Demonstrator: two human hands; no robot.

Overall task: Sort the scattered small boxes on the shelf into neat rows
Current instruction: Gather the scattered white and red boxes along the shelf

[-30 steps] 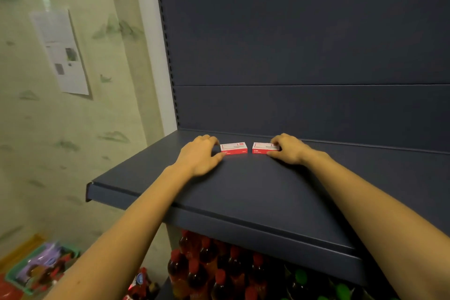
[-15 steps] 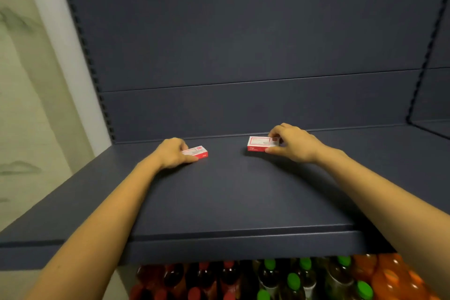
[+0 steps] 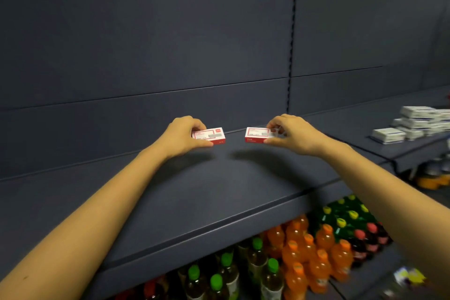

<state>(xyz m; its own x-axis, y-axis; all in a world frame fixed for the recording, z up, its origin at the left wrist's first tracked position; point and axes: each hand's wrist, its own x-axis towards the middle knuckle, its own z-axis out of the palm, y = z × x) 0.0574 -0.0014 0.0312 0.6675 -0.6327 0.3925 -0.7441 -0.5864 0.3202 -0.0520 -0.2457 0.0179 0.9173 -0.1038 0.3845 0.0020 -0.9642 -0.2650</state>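
- Shelving of dark blue-grey metal fills the head view: a flat shelf runs from lower left towards the right, backed by plain panels of the same colour with a slotted upright between two bays.
- Bottles stand packed beneath the shelf's front lip: green-capped ones at centre, orange drinks to their right, dark bottles with yellow caps beyond.
- Stacks of white boxes sit on the neighbouring bay's shelf at far right, well apart from the hands.
- Left hand pinches the left red-and-white box, thumb below its front edge and fingers curled over the back; the box's long axis runs left to right, printed face up and tilted towards the camera.
- Right hand grips the right red-and-white box at its right end, thumb beneath and fingertips on top; its long axis also runs left to right, free end pointing at the other box.
- Both boxes appear lifted just off the shelf near the back panel, shadows lying below them, though contact with the surface cannot be ruled out from this angle.
- Half a second earlier both boxes lay flat on the shelf, set wider apart; now they are raised, level with each other and closer, with a clear gap between, and the view has swung right, bringing the white boxes into sight.
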